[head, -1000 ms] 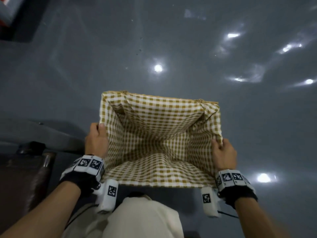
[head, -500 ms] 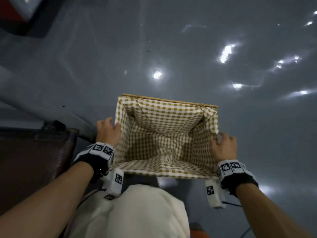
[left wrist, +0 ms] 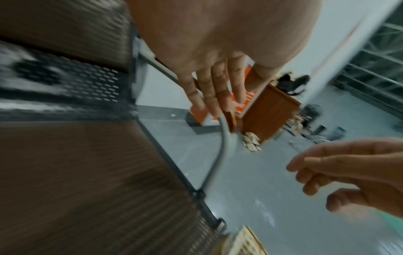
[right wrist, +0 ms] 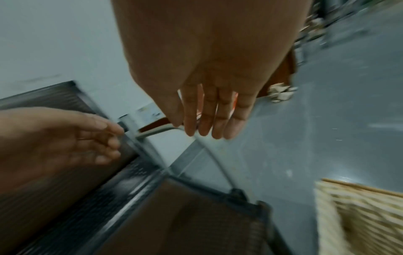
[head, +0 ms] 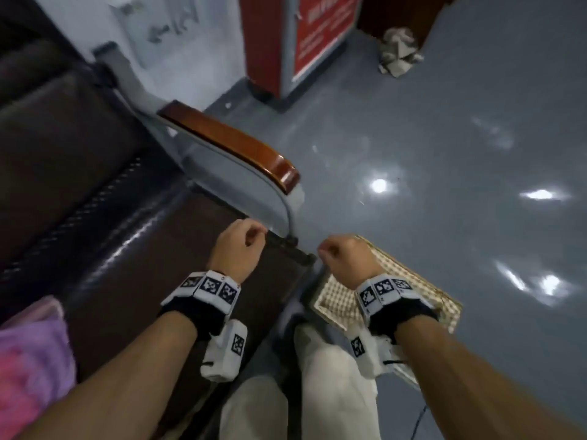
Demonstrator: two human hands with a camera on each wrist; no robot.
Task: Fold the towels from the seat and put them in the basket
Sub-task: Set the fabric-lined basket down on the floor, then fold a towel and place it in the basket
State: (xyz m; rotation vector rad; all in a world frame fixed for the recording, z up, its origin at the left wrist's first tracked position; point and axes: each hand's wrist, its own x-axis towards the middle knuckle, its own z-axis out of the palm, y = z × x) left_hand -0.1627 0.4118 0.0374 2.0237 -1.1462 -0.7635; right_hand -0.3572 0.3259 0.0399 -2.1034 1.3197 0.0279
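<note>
Pink towel [head: 30, 369] waiting on seat [head: 133, 281]; both hands, left [head: 239, 246] and right [head: 344, 260], empty, loosely curled; best gathered by corners, basket [head: 413, 300] nearby.

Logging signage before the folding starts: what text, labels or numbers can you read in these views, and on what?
No text can be read in any view.
Red panel against the far wall: pale lines of lettering, too blurred to read.
White sheet on the wall: dark marks, unreadable.
Wrist bands and camera housings: black-and-white square code markers, no letters or numbers.
Basket and purple towel: no writing visible.
</note>
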